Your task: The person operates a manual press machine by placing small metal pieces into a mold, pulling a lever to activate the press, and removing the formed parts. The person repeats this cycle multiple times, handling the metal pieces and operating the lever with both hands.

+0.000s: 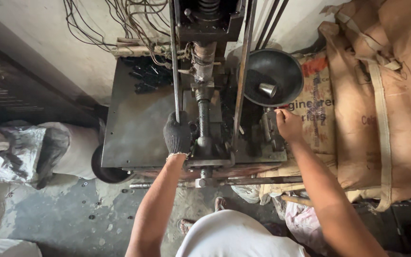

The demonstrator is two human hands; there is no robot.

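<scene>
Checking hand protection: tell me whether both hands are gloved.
No: only the left hand wears a dark glove, gripping the vertical rod, while the right hand is bare beside the black bowl.

Press station, overhead view

Left hand, in a dark glove, grips a vertical steel rod of the press machine. Bare right hand rests at the machine's right edge, just below a dark metal bowl holding a small metal cup

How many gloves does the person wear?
1. A dark glove covers the left hand, which grips a vertical metal rod. The right hand is bare.
</scene>
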